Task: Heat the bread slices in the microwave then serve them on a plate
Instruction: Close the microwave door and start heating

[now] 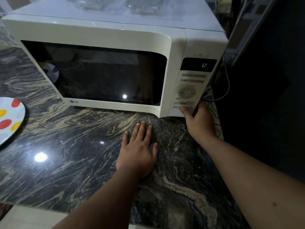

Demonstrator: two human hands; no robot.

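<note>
My right hand [198,120] grips the white microwave's [105,63] lower control-panel corner, thumb on a button. My left hand [137,151] lies flat, fingers slightly apart, on the dark swirled stone counter [66,146].

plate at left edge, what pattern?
White plate with red and yellow spots, seen in the head view, partly cut off by the frame.

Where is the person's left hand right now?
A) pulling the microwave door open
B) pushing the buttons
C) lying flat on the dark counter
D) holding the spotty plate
C: the left hand lies palm down with straight fingers on the dark swirly counter in front of the shut microwave, while the right hand is the one at the button panel.
</note>
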